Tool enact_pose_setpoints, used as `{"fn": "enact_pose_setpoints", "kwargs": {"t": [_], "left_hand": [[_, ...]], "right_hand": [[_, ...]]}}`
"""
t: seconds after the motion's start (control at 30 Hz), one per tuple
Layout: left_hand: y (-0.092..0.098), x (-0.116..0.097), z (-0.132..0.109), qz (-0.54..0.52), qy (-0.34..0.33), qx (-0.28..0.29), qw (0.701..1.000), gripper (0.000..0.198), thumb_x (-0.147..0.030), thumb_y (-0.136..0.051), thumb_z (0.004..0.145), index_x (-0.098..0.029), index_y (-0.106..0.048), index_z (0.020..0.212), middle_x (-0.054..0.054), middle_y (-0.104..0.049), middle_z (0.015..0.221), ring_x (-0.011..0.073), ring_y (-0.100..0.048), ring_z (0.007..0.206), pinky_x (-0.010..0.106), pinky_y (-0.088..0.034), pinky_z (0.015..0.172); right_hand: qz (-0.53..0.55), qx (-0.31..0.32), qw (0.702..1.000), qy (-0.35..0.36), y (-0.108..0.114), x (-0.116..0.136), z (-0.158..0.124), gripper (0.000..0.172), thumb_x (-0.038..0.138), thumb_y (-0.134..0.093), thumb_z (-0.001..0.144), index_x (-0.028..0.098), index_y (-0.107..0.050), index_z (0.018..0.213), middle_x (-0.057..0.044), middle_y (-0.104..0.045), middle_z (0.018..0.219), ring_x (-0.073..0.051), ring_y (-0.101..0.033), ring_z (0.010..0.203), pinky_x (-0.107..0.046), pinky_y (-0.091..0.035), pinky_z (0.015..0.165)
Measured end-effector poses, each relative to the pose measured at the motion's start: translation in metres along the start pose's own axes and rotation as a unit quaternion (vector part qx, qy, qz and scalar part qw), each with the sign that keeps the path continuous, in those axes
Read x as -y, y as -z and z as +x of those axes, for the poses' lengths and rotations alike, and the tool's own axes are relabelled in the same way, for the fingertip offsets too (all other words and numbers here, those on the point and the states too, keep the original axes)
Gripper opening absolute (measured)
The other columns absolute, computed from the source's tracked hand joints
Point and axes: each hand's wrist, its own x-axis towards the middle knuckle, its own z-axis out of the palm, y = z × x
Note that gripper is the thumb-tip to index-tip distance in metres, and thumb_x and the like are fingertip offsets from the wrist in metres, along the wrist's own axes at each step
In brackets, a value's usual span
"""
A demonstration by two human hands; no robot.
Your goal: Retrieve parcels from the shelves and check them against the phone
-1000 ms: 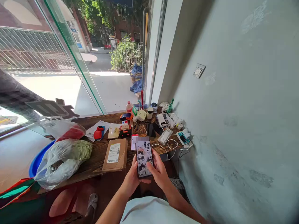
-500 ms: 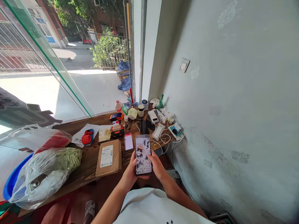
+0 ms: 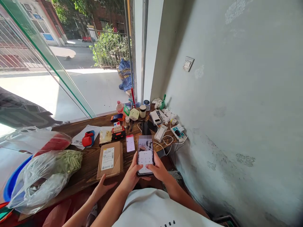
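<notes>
Between both of my hands, upright at the table's front edge, is a smartphone showing a pale keypad panel over a picture. My left hand wraps its left side, thumb on the lower screen. Along the right side my right hand grips it, with that thumb also over the screen. A second phone with a lit white and red screen lies flat on the table, just beyond and left. Another person's hand touches the near edge of a cardboard box to my left.
On the wooden table a plastic bag with green contents sits left, beside a blue basin. Papers, a red-black device, jars, a green bottle and white cables are further back. A wall stands at right.
The phone screen now shows a keypad panel, and both my thumbs have come over its lower part. Another person's hand has come in from below left to the cardboard box.
</notes>
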Motion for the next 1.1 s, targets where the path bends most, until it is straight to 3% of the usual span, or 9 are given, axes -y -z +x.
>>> {"fn": "enact_pose_setpoints", "kwargs": {"t": [0.27, 0.47, 0.63, 0.77, 0.9, 1.1], "left_hand": [[0.004, 0.001, 0.007, 0.041, -0.011, 0.019, 0.999, 0.113, -0.01, -0.065, 0.073, -0.042, 0.005, 0.156, 0.011, -0.06, 0.133, 0.0234, -0.068, 0.086, 0.035, -0.062, 0.06], [0.006, 0.004, 0.013, 0.081, -0.023, 0.013, 0.996, 0.116, -0.012, -0.069, 0.072, -0.04, 0.005, 0.157, 0.013, -0.057, 0.137, 0.0232, -0.066, 0.088, 0.034, -0.062, 0.059], [0.007, 0.005, 0.015, 0.068, -0.016, 0.015, 0.997, 0.117, -0.012, -0.067, 0.07, -0.04, 0.006, 0.157, 0.014, -0.052, 0.143, 0.0264, -0.066, 0.092, 0.037, -0.062, 0.06], [0.009, 0.01, 0.02, 0.005, 0.007, 0.003, 1.0, 0.104, -0.014, -0.057, 0.071, -0.04, -0.005, 0.158, 0.01, -0.053, 0.142, 0.0249, -0.065, 0.095, 0.034, -0.059, 0.064], [0.022, 0.023, 0.032, -0.049, 0.007, -0.021, 0.999, 0.091, -0.025, -0.056, 0.08, -0.037, -0.01, 0.158, 0.008, -0.058, 0.138, 0.0232, -0.064, 0.1, 0.029, -0.055, 0.068], [0.041, 0.037, 0.054, -0.144, 0.0, -0.012, 0.989, 0.087, -0.029, -0.056, 0.082, -0.033, -0.014, 0.158, 0.003, -0.056, 0.145, 0.023, -0.058, 0.124, 0.034, -0.047, 0.101]], "right_hand": [[-0.02, 0.014, 1.0, -0.005, 0.009, 0.0, 0.004, 0.061, 0.016, -0.053, 0.072, 0.026, -0.05, 0.133, -0.003, -0.065, 0.126, -0.022, -0.058, 0.112, -0.038, -0.045, 0.099], [0.052, 0.038, 0.998, 0.002, 0.006, 0.001, 0.006, 0.065, 0.018, -0.051, 0.072, 0.027, -0.045, 0.137, -0.003, -0.066, 0.127, -0.023, -0.058, 0.116, -0.04, -0.045, 0.102], [0.079, 0.021, 0.997, -0.003, 0.006, -0.006, 0.009, 0.057, 0.023, -0.052, 0.079, 0.026, -0.046, 0.135, -0.005, -0.068, 0.122, -0.023, -0.062, 0.112, -0.041, -0.047, 0.101], [0.011, -0.029, 0.999, 0.007, 0.006, -0.018, 0.012, 0.048, 0.037, -0.053, 0.088, 0.024, -0.044, 0.134, -0.009, -0.065, 0.126, -0.024, -0.061, 0.113, -0.043, -0.049, 0.099], [-0.105, -0.067, 0.991, 0.051, 0.0, -0.039, 0.012, 0.067, 0.037, -0.072, 0.078, 0.022, -0.039, 0.135, -0.012, -0.06, 0.132, -0.026, -0.058, 0.12, -0.044, -0.047, 0.103], [-0.236, -0.102, 0.966, 0.022, -0.004, -0.057, 0.021, 0.101, 0.023, -0.088, 0.053, 0.025, -0.034, 0.139, -0.012, -0.06, 0.13, -0.031, -0.06, 0.118, -0.049, -0.05, 0.099]]}}
